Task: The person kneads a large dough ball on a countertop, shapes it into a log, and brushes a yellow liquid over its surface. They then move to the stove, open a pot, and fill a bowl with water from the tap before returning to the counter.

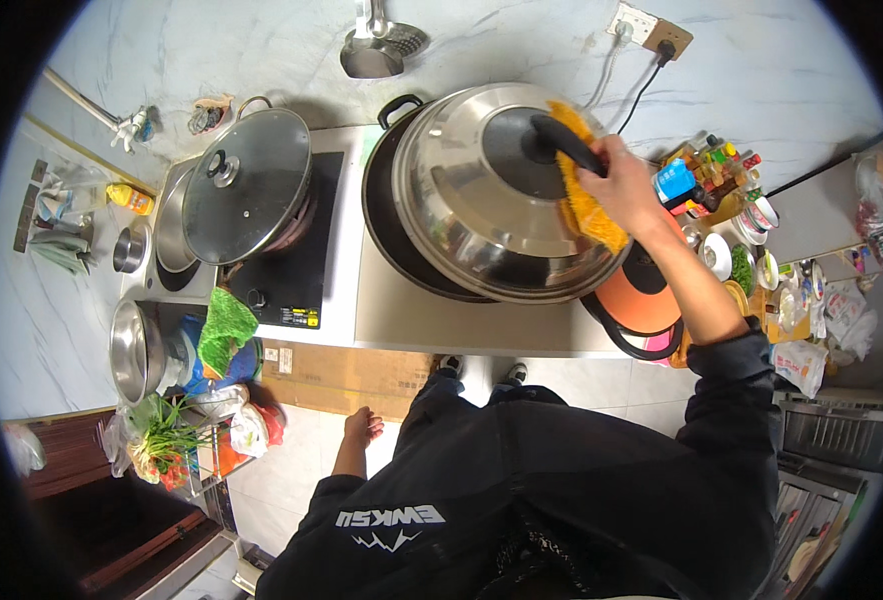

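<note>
My right hand (621, 184) grips the end of the black handle (570, 142) of a large domed stainless steel lid (449, 172). A fuzzy orange cloth (587, 214) is at the handle, partly covered by my hand. The lid sits off to the right over a wide dark wok (380, 210), leaving the wok's left rim and one side handle showing. Whether the lid rests on the wok or is held above it, I cannot tell. My left hand (364, 427) hangs low beside my body, its fingers loosely curled around nothing.
A glass-lidded pan (250, 187) stands on the black cooktop (329, 225), beside a sink (175, 225). An orange pot lid (640, 292), bottles (719, 176) and bowls (715, 255) crowd the right side. A green cloth (227, 322) hangs at the left counter edge. Ladles (374, 56) hang above.
</note>
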The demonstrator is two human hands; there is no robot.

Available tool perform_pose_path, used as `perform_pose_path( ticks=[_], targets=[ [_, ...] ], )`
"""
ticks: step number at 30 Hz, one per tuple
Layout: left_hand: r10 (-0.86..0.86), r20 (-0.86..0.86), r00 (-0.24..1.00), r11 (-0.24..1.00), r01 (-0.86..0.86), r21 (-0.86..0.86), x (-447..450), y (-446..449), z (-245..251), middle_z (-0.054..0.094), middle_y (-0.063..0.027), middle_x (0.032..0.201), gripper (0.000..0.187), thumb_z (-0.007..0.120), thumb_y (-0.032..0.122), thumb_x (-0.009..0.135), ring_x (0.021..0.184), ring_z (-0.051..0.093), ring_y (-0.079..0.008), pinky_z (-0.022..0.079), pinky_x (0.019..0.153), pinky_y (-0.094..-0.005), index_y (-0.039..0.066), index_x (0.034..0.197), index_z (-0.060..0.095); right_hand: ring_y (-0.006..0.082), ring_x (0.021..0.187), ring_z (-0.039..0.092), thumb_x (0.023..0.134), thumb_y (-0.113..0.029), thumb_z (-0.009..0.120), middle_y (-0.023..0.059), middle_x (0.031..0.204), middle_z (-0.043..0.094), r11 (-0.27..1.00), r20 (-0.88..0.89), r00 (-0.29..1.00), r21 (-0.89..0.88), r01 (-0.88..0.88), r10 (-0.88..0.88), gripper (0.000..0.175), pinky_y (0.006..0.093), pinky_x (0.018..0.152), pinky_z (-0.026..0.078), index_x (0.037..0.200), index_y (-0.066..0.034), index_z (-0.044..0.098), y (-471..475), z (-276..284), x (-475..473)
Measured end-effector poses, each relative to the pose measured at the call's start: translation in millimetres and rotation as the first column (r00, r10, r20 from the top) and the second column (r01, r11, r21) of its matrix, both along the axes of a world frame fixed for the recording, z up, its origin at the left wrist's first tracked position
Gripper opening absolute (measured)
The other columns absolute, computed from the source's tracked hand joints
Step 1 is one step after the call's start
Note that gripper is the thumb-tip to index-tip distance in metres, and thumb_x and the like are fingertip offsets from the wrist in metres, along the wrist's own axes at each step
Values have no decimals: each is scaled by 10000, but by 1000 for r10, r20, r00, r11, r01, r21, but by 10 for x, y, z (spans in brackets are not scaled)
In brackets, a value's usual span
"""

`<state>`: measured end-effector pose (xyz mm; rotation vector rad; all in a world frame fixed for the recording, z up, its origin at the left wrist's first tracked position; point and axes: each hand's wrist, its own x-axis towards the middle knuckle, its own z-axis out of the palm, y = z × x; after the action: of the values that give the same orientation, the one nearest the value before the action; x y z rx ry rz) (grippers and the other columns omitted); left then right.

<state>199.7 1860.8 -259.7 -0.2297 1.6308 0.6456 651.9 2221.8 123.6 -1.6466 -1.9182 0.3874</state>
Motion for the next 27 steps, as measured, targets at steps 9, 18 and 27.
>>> perform_pose_path(
  ticks=[9, 18, 27],
  targets=[
    [23, 129, 991, 995, -34, 90, -247, 103, -159, 525, -39, 578, 226, 484, 262, 926, 520, 549, -189, 457, 514, -307, 104, 765, 488, 376, 859, 601, 787, -191, 650, 212, 889, 611, 997, 54, 996, -44, -62, 65, 307, 425, 741, 467, 989, -10, 506, 168, -361, -638],
    [-182, 135, 974, 947, 136, 292, -469, 445, -312, 585, -151, 821, 301, 478, 336, 942, 700, 583, -281, 516, 647, -380, 36, 953, 507, 362, 960, 577, 761, -243, 689, 174, 968, 573, 998, 119, 993, -58, -11, 17, 346, 451, 805, 472, 989, -41, 525, 10, -396, -685],
    [-811, -87, 578, 463, 726, 509, -134, 1589, 420, 605, -141, 1066, 368, 591, 300, 893, 939, 614, -281, 515, 822, -385, 9, 1114, 555, 341, 1104, 517, 773, -215, 700, 146, 1155, 540, 884, -112, 980, 425, 196, -163, 444, 426, 934, 417, 1147, -51, 526, -914, -448, -360]
  ],
)
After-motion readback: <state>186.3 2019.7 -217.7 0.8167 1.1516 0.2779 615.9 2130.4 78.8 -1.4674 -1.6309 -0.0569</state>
